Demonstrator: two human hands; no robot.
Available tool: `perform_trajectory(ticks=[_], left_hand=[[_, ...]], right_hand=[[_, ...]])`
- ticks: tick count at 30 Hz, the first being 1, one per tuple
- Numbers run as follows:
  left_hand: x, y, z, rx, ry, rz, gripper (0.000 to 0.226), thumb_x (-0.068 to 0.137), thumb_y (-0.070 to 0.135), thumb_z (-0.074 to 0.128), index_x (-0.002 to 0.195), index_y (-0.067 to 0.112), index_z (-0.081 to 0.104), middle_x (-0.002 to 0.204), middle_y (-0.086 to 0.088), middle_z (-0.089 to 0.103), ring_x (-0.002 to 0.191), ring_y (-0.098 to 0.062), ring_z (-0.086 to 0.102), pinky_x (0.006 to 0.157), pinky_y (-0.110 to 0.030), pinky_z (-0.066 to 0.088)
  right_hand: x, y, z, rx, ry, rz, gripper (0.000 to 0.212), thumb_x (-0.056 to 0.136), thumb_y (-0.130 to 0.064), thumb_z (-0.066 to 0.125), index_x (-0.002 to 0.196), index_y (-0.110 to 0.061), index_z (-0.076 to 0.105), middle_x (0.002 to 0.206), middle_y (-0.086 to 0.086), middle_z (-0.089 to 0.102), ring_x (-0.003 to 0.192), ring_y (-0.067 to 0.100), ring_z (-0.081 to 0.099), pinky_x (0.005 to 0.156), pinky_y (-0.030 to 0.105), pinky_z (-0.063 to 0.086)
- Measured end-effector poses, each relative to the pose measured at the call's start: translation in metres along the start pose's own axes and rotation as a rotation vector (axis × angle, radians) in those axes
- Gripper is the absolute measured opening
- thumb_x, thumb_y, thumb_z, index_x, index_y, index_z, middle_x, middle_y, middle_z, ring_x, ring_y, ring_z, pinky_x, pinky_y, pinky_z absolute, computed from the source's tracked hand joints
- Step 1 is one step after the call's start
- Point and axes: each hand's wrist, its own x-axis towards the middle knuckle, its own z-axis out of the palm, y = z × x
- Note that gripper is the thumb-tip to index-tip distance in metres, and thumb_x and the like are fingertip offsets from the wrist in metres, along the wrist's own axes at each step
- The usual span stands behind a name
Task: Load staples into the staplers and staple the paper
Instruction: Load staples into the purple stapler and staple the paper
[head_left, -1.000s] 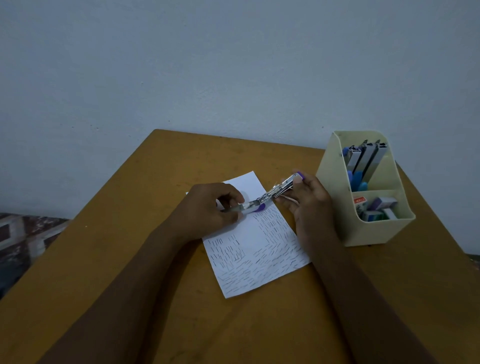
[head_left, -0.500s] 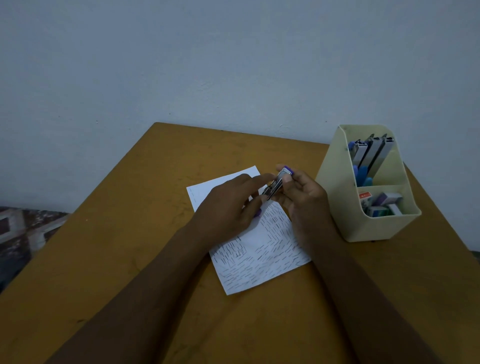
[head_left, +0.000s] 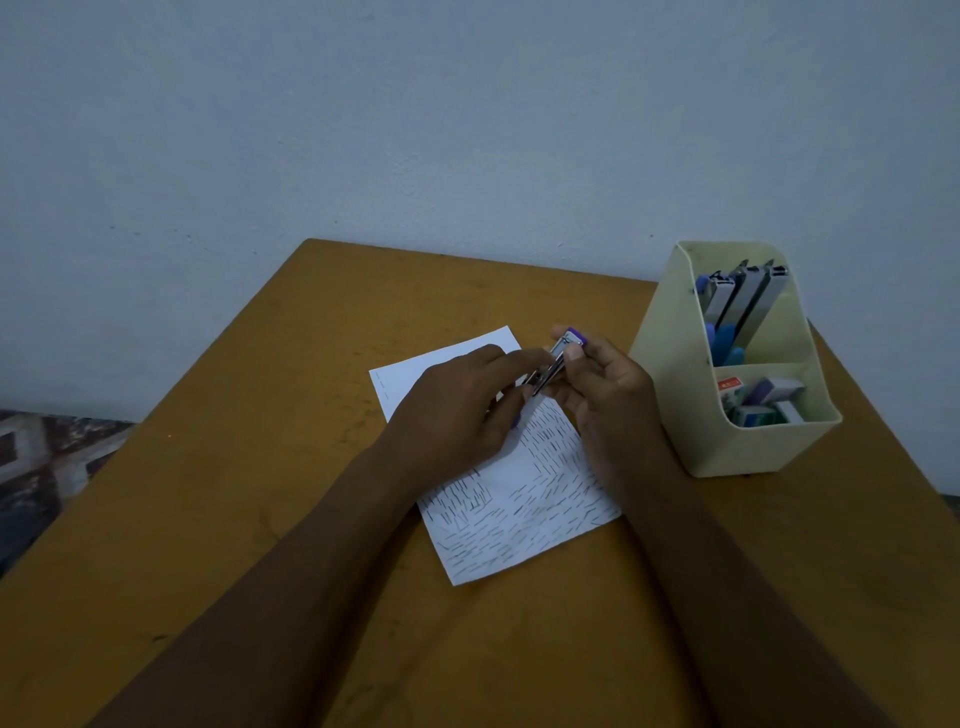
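Note:
A small purple and silver stapler (head_left: 558, 358) is held above the paper between both hands. My left hand (head_left: 462, 410) pinches its lower end with fingertips against the metal; a bit of purple shows under those fingers. My right hand (head_left: 602, 395) grips the upper end, thumb on the metal top. Whether the stapler's magazine is open is hard to tell. The white paper (head_left: 519, 499), covered with rows of staples or short dark marks, lies flat on the table under the hands.
A cream desk organiser (head_left: 670, 374) stands at the right, holding several staplers (head_left: 743, 306) upright in its back part and small staple boxes (head_left: 763, 400) in front. The ochre table (head_left: 249, 467) meets a grey wall. Patterned floor (head_left: 47, 457) shows at left.
The stapler was stretched out long between the hands a second ago; my left hand has since moved right along it, and both hands now meet close together around it.

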Motion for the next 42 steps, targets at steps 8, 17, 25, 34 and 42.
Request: perform_trajectory(ticks=[8, 17, 25, 34, 42], left_hand=[[0.0, 0.002, -0.002, -0.051, 0.057, -0.019, 0.013, 0.091, 0.031, 0.056, 0.099, 0.022, 0.06, 0.082, 0.016, 0.05, 0.065, 0.005, 0.049, 0.059, -0.009, 0.037], [-0.003, -0.001, -0.006, -0.096, 0.136, -0.048, 0.024, 0.079, 0.015, 0.067, 0.065, 0.016, 0.047, 0.062, 0.01, 0.047, 0.056, -0.011, 0.045, 0.051, -0.018, 0.034], [-0.003, -0.008, -0.008, -0.115, 0.034, -0.029, 0.024, 0.082, 0.021, 0.058, 0.102, 0.019, 0.071, 0.076, 0.006, 0.063, 0.061, -0.005, 0.054, 0.055, -0.024, 0.047], [-0.001, -0.004, -0.01, -0.049, -0.051, -0.021, 0.04, 0.083, 0.035, 0.039, 0.102, 0.021, 0.07, 0.081, 0.005, 0.065, 0.064, -0.008, 0.054, 0.056, -0.035, 0.049], [-0.001, 0.0, -0.011, -0.098, -0.038, -0.012, 0.013, 0.085, 0.034, 0.055, 0.083, 0.021, 0.06, 0.076, 0.01, 0.056, 0.066, -0.009, 0.052, 0.057, -0.029, 0.046]], right_hand=[[-0.001, -0.001, 0.0, 0.001, -0.003, -0.006, 0.022, 0.098, -0.016, 0.044, 0.113, -0.015, 0.061, 0.099, 0.006, 0.067, 0.096, 0.021, 0.065, 0.088, 0.033, 0.052], [-0.001, -0.001, 0.0, -0.015, 0.02, -0.007, 0.023, 0.098, -0.016, 0.045, 0.114, -0.016, 0.061, 0.097, 0.001, 0.068, 0.094, 0.014, 0.065, 0.09, 0.033, 0.052], [0.0, 0.002, -0.001, -0.073, 0.005, -0.03, 0.021, 0.098, -0.02, 0.046, 0.105, -0.029, 0.064, 0.096, -0.004, 0.07, 0.098, 0.016, 0.066, 0.091, 0.035, 0.052], [0.001, 0.002, -0.001, -0.059, 0.007, -0.03, 0.022, 0.098, -0.016, 0.045, 0.107, -0.024, 0.063, 0.096, 0.0, 0.069, 0.094, 0.017, 0.064, 0.088, 0.036, 0.052], [0.001, 0.001, -0.002, -0.083, -0.002, -0.012, 0.024, 0.098, -0.017, 0.045, 0.116, -0.015, 0.061, 0.097, 0.001, 0.068, 0.095, 0.02, 0.064, 0.089, 0.037, 0.052]])
